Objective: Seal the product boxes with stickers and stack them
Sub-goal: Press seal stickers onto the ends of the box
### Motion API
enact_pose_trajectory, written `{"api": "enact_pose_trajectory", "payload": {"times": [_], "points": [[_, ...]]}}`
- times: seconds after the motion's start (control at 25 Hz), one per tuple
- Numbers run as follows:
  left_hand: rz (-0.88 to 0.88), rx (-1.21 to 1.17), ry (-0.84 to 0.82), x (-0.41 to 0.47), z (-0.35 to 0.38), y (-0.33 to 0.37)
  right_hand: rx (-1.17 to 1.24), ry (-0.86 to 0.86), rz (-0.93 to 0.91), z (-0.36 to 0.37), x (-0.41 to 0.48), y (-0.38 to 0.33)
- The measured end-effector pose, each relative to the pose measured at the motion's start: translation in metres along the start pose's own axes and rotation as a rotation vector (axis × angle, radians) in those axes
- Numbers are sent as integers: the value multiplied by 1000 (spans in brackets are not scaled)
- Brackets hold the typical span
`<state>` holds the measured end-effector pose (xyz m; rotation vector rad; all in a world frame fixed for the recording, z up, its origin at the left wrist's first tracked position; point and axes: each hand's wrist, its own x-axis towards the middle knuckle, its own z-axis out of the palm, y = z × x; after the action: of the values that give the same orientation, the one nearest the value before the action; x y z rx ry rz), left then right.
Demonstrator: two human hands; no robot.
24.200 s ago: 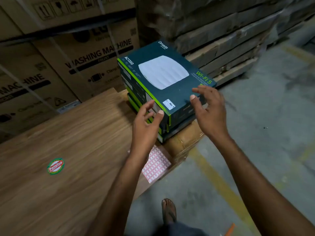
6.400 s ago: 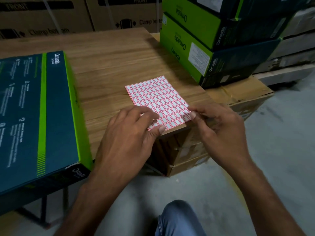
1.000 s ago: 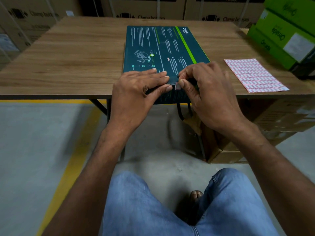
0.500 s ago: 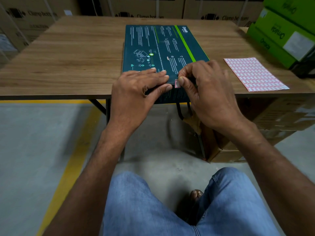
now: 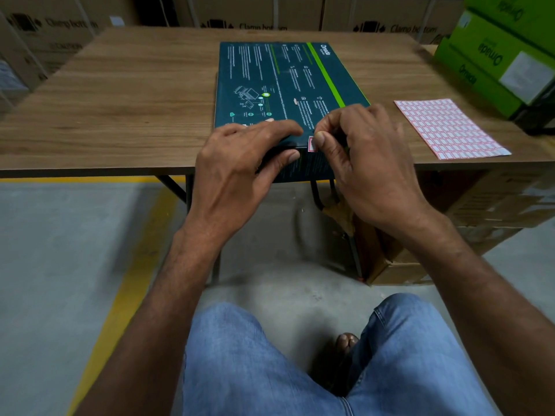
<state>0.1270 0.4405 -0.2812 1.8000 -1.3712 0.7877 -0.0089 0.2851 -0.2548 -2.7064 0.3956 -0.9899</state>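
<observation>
Right hand (image 5: 369,163) grip: thumb and curled forefinger pinch a small red-bordered sticker (image 5: 312,144) over the near top edge of the dark Omada product box (image 5: 276,79). Left hand (image 5: 240,163) clamps the same edge, fingers on top, thumb on the front face. The box lies flat, its near end at the counter (image 5: 120,100) lip. Step: sealing. Next, probably: rub the sticker down, then carry the box to the green box stack (image 5: 492,55), over the sticker sheet (image 5: 444,127).

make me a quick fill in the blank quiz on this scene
1. The box lies on a ___ table.
2. The left hand grips the box's near edge while the right hand presses a ___ onto it.
3. The sheet lies to the box's ___.
Missing words: wooden; sticker; right.
</observation>
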Motion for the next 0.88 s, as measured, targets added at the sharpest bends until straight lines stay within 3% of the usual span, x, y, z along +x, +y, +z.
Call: {"api": "enact_pose_trajectory", "payload": {"times": [0.4,0.88], "points": [[102,100,-103,0,-1,-4,38,-24,6,-2,2,3],[33,32,-72,-1,1,-7,186,107,62,8,-7,5]]}}
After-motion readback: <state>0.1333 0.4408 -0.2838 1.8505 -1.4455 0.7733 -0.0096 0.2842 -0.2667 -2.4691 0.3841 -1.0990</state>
